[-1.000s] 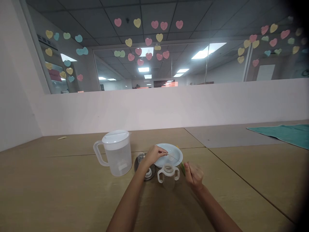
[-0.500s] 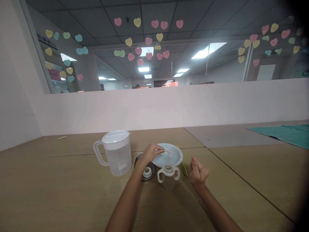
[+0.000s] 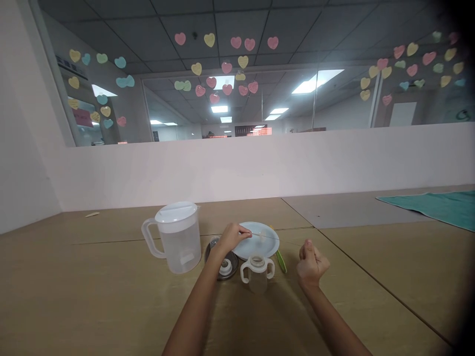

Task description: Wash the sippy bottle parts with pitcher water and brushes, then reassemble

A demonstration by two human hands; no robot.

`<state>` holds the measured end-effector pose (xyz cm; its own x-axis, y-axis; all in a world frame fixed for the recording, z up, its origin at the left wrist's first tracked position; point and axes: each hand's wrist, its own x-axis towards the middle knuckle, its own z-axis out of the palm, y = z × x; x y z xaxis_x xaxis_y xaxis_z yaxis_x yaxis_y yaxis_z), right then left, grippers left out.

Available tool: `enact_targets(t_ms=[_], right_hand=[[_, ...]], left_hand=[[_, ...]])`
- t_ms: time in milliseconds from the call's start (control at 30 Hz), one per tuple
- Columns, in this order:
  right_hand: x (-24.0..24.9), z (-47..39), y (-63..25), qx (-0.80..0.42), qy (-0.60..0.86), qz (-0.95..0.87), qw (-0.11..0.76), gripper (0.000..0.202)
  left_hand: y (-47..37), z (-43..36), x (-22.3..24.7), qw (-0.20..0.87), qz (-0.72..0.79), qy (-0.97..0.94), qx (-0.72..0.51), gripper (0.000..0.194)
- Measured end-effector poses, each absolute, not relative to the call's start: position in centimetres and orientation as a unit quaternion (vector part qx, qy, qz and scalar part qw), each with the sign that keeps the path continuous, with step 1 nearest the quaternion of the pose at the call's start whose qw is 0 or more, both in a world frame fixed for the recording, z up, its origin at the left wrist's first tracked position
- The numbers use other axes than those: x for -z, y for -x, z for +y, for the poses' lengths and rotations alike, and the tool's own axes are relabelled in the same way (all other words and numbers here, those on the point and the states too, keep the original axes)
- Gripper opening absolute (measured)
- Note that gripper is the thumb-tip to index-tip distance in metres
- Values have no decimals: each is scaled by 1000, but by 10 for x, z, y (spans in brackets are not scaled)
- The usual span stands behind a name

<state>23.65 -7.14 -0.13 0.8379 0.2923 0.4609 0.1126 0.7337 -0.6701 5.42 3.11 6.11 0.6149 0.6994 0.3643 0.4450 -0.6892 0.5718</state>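
a thin strand spans the gap between the hands above the white plate, pinched at one end between the left hand's thumb and fingertips and apparently gripped at the other in the right hand's curled fist. the right hand now lies farther out than a moment ago, so the exposed length appears greater. the two-handled cup stands just in front of the plate, the jug farther left.

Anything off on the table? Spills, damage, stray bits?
No spill or damage visible. One oddity: a small pale sliver lies alone at the table's far left, apart from the jug, plate and cup. Too small to identify.
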Motion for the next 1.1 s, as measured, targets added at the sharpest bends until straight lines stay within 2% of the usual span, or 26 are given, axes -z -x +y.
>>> enact_targets(t_ms=[200,400,700,1100], right_hand=[[0,-63,-245,-92,321,-196,922,47],[5,-53,-272,-93,362,-92,923,39],[25,-43,-265,-77,498,-172,847,44],[29,-41,-267,-122,563,-214,789,44]], left_hand=[[-58,27,-68,163,329,-881,-298,26],[-50,28,-72,115,366,-877,-289,25],[-56,28,-58,39,399,-889,-222,32],[-60,29,-36,66,430,-890,-136,30]])
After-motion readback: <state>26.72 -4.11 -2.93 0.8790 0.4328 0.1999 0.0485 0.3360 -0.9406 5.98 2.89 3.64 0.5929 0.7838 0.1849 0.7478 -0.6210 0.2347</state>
